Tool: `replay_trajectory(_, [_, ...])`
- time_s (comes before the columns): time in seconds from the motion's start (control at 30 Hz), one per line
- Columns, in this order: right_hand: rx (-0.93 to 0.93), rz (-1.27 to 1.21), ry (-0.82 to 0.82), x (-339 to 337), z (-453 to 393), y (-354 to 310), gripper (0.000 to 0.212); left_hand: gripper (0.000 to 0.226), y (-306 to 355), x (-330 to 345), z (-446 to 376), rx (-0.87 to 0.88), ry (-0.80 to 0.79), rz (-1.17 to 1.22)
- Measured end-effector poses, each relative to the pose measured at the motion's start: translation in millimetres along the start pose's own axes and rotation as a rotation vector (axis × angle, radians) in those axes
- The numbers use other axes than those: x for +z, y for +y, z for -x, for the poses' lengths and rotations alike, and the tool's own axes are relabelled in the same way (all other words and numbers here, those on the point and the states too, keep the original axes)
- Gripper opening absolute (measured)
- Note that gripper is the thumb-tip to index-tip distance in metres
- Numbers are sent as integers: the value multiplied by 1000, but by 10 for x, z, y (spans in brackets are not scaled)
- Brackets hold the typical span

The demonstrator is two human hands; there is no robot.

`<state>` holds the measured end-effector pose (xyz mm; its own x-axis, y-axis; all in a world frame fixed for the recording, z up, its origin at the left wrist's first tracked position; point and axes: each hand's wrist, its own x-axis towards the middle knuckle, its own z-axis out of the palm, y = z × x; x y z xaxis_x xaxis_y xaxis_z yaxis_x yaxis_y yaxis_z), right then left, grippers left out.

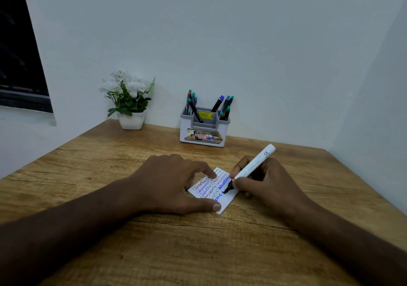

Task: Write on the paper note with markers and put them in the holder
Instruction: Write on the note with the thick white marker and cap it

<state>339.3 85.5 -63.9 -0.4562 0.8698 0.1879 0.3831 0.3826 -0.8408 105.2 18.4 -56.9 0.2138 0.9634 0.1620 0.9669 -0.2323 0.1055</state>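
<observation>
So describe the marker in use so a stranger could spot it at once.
On the brown wooden table, in front of the white and grey plastic holder, lies a small white paper note. The right hand grips a white-barrelled marker, tip on that note. The other markers stand dark-bodied in the holder.

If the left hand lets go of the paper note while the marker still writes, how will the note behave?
The paper note looks small, thin and light, so it would probably slide or turn on the smooth wooden table under the marker tip. That is likely why the left hand presses two of its edges. Lifted by one corner, it would probably bend.
</observation>
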Motion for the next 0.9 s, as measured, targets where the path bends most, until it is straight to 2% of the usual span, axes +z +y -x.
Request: replay_trajectory(0.9, [39, -69, 101, -9, 2, -24, 4, 86, 11, -24, 5, 3, -26, -9])
